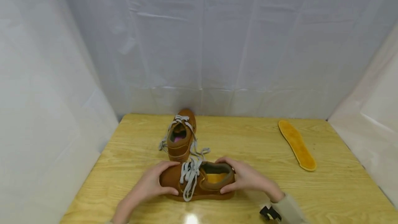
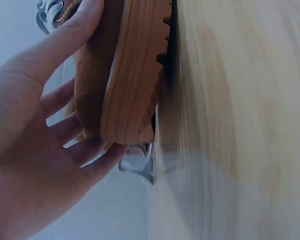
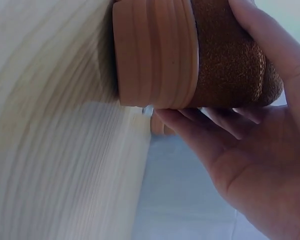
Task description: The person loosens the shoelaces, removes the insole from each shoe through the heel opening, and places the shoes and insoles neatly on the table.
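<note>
A brown lace-up shoe (image 1: 205, 191) lies sideways across the front of the table, toe to the left, grey laces (image 1: 190, 175) loose over its top. A yellow lining shows inside its opening. My left hand (image 1: 153, 180) grips the toe end, thumb on the near side and fingers round the far side. At the heel, my right hand (image 1: 245, 177) holds the shoe the same way. In the left wrist view the sole (image 2: 135, 75) is close over the wood; in the right wrist view the heel (image 3: 155, 55) stands at the table surface.
Behind the gripped shoe stands a second brown shoe (image 1: 180, 148), toe toward the back wall, its laces spread on the table. An orange-yellow insole (image 1: 296, 144) lies at the right rear. A small black object (image 1: 269, 213) is by the right sleeve. White sheeting (image 1: 199, 44) encloses the table.
</note>
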Motion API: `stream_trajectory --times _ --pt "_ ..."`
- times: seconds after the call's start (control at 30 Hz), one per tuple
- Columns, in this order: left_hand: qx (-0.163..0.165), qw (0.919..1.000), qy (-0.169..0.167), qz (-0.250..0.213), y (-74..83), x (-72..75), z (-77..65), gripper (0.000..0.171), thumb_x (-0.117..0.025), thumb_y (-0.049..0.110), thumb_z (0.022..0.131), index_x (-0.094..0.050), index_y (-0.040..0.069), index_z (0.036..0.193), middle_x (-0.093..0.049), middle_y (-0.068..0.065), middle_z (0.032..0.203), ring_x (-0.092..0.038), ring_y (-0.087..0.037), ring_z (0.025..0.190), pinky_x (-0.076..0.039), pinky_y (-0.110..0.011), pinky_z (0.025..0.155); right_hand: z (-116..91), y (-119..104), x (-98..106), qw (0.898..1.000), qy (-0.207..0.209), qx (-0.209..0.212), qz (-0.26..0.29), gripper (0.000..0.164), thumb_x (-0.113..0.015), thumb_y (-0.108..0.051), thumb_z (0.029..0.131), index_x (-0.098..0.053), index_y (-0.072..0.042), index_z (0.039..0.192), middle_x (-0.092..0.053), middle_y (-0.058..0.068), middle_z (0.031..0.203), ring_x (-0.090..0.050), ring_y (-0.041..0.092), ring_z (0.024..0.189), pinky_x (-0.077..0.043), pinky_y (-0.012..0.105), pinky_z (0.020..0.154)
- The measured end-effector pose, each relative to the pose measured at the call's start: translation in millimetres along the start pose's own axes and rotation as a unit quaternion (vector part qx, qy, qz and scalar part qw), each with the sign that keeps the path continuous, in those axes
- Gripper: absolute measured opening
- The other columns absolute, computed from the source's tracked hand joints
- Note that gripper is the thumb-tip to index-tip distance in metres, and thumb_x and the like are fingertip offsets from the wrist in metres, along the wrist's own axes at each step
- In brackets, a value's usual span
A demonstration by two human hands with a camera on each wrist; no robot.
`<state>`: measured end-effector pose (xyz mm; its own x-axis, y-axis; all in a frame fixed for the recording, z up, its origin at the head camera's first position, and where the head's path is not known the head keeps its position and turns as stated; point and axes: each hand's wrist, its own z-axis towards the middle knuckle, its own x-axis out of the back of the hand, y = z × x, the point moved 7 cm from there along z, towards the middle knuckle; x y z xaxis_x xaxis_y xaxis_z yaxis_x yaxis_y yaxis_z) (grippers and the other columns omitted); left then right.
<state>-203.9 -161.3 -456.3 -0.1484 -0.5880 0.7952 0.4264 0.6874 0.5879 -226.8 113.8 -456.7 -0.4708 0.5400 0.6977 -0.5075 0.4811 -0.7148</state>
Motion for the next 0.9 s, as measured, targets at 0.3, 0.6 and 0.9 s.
stream_trajectory --times 0.3,0.6,0.9 --pt "0.012 0.9999 -0.011 0.001 19.4 -18.5 20.0 0.083 -0.089 0.05 0.073 -0.058 0.015 0.141 -0.06 -0.009 0.139 -0.058 -0.036 0.125 -0.049 -0.057 0.1 -16 17 21 1.0 -0.004 -0.006 0.024 0.078 -0.085 -0.048 0.08 -0.049 -0.022 0.144 -0.057 -0.005 0.139 -0.058 0.018 0.124 -0.05 0.042 0.102" --pt "0.016 0.9998 -0.009 -0.001 30.4 -30.1 34.2 0.082 -0.089 0.044 0.074 -0.056 0.018 0.144 -0.054 -0.017 0.146 -0.048 -0.044 0.135 -0.042 -0.065 0.105 -24 26 35 1.0 -0.011 -0.004 0.0 0.077 -0.082 -0.048 0.083 -0.048 -0.017 0.145 -0.059 0.002 0.139 -0.06 0.024 0.123 -0.051 0.045 0.102" --pt "-0.002 1.0 -0.005 -0.002 34.6 -38.1 47.1 0.081 -0.087 0.044 0.077 -0.054 0.016 0.146 -0.056 -0.009 0.144 -0.052 -0.036 0.133 -0.044 -0.059 0.106 -29 26 46 0.999 -0.011 -0.024 -0.022 0.077 -0.083 -0.042 0.084 -0.046 -0.011 0.145 -0.059 0.008 0.138 -0.06 0.03 0.122 -0.05 0.049 0.101"
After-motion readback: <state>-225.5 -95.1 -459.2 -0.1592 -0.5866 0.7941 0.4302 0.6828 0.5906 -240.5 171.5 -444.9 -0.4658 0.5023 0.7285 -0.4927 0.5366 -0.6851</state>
